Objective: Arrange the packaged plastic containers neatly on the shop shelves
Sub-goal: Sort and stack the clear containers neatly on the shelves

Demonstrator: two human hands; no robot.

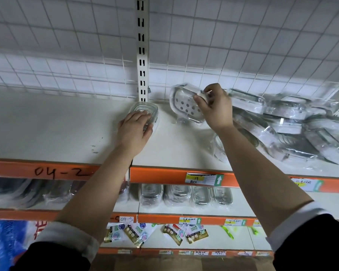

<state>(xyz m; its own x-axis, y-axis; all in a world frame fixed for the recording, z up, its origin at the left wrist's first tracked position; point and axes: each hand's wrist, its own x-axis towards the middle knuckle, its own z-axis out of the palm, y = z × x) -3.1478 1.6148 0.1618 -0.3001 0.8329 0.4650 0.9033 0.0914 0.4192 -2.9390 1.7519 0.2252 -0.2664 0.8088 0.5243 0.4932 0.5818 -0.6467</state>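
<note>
head view, top shelf [67,130]: white board with an orange front edge; the left half is bare, and only the right bay holds stock.
left hand [134,131]: lies palm-down on a clear ridged container [146,108], fingers fairly straight over its top and thumb against its near edge. the container sits flat at the far side of the shelf, just right of the slotted upright [142,55].
right hand [216,108]: fingers curled, pinching the right end of a wrapped holed container [185,107], tilted up on edge a little right of the ridged one and apart from it.
loose pile [294,126]: many bagged containers lie heaped and overlapping at the far right of the same shelf, at mixed angles.
lower shelf row [186,194]: similar packs stand side by side, already orderly.
progress: early, i judge. one piece is being set as the start of a row, a second is in hand, and nearly the whole pile is left to line up.
</note>
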